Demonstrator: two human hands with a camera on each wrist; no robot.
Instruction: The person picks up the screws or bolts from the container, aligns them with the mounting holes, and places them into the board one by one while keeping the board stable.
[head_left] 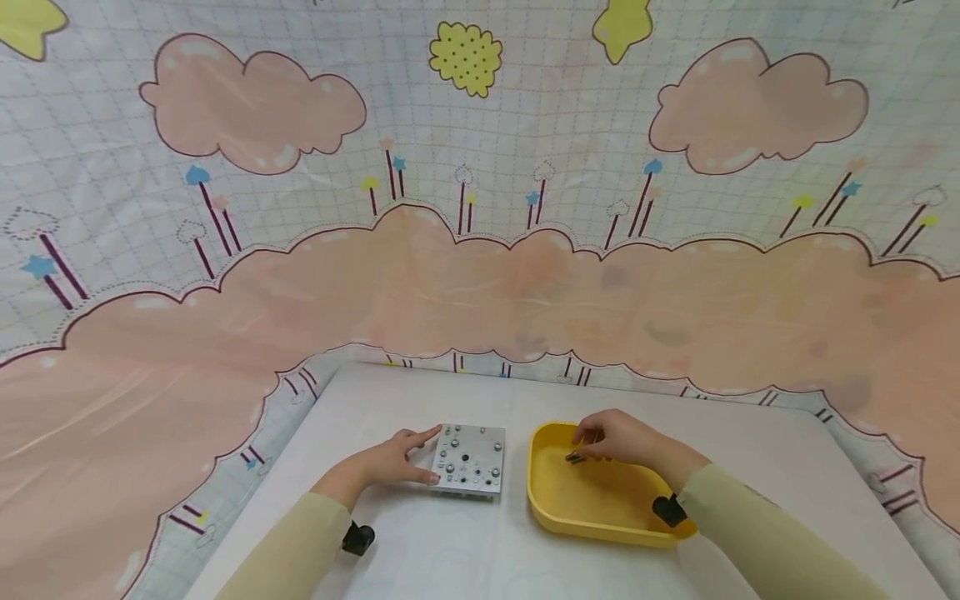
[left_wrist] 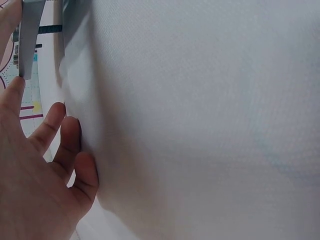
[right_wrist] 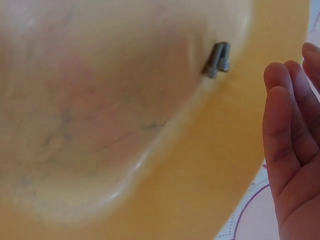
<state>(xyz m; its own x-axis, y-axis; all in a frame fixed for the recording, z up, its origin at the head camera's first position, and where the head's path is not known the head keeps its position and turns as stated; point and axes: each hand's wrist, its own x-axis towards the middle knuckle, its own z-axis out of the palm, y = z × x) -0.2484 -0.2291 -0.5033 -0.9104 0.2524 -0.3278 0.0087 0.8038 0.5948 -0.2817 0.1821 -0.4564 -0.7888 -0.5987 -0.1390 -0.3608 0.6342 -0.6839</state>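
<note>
A square metal plate studded with several screws and holes stands slightly raised on the white table in the head view. At its left side my left hand touches it, index finger near the far corner and thumb near the front one; the other fingers rest against the tabletop in the left wrist view. Two short metal screws lie side by side in the yellow tray. My right hand hovers over the tray's far part, its fingertips apart from the screws, with nothing visible in them.
The tray's raised rim runs around the right hand's work area, right of the plate. White cloth covers the table. A patterned curtain with clouds hangs behind and along the sides.
</note>
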